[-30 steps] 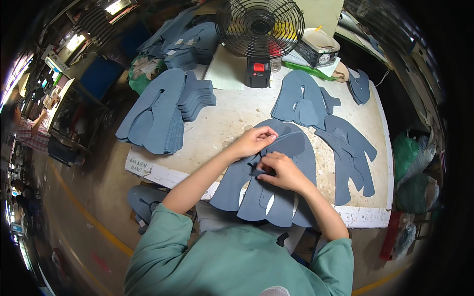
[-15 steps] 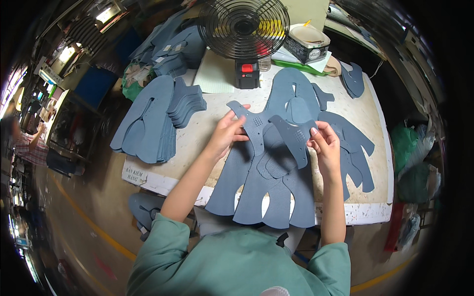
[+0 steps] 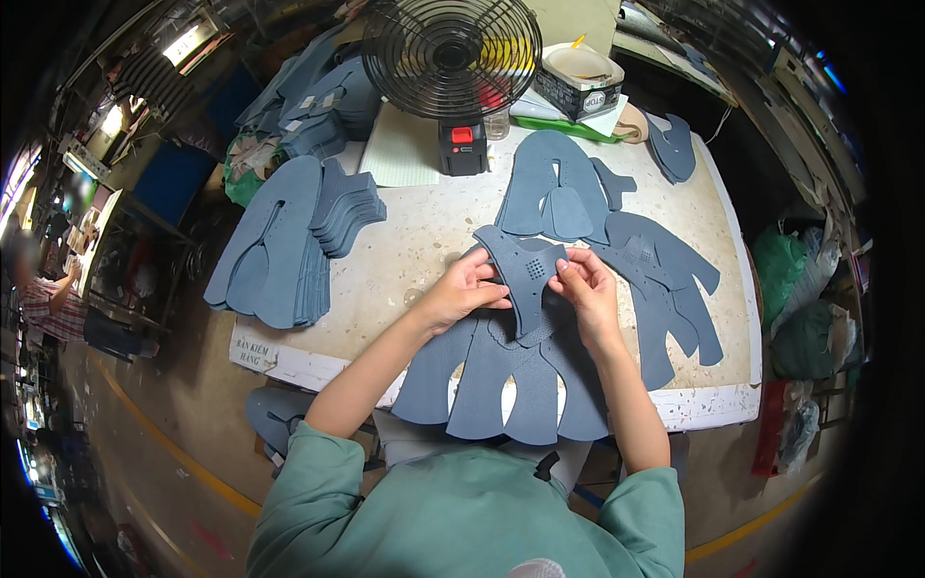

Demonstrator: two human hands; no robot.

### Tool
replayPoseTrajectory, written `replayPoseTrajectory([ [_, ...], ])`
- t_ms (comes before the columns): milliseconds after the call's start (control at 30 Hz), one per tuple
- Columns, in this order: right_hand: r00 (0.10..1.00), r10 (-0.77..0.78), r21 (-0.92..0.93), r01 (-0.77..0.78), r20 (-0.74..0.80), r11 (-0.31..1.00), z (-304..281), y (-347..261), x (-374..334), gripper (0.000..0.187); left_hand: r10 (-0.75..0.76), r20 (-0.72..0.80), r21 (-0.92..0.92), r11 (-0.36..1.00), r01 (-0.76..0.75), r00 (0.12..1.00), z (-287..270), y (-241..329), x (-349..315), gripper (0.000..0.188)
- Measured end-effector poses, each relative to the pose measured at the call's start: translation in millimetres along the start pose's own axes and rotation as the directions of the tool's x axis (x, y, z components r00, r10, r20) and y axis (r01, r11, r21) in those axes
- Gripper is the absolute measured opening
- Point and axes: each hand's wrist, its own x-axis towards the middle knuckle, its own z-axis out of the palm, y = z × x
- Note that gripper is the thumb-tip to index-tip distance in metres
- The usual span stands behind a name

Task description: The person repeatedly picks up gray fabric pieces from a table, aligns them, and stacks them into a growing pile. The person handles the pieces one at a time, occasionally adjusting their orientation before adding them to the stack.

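Observation:
Two perforated blue-grey shoe-upper pieces (image 3: 526, 277) are held up over the table, laid one against the other so they nearly coincide. The fingers of my left hand (image 3: 467, 292) pinch their left edge. At the upper right corner my right hand (image 3: 587, 289) grips them between thumb and fingers. Beneath them, larger shoe-upper pieces (image 3: 496, 390) with curved legs overlap at the table's front edge, partly covered by my hands. Just beyond lies a pile of rounded pieces (image 3: 551, 178) with a slot. More cut pieces (image 3: 665, 279) are fanned out to the right.
A stack of rounded pieces (image 3: 260, 246) and a stack of small pieces (image 3: 342, 209) occupy the table's left. A black fan (image 3: 453, 63) stands at the back, beside a box (image 3: 581, 82). More pieces are heaped at the far left (image 3: 332, 96). Green bags (image 3: 779, 260) hang at the right.
My hands have come closer together. The two perforated pieces, held apart in separate hands before, now lie against each other. The view has shifted slightly.

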Motion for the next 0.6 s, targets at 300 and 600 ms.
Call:
replayPoseTrajectory([
  [300,0.994,-0.109,-0.144,0.105,-0.019,0.984,5.0,-2.7,-4.4,0.02,0.089,-0.141,0.197,0.979,-0.06,0.986,-5.8,21.8,-6.4,0.04],
  [600,0.977,-0.212,-0.235,0.204,-0.008,0.95,4.6,-20.9,-14.8,0.013,0.355,-0.447,0.599,0.8,-0.019,0.821,-126.3,157.6,-50.8,0.042],
])
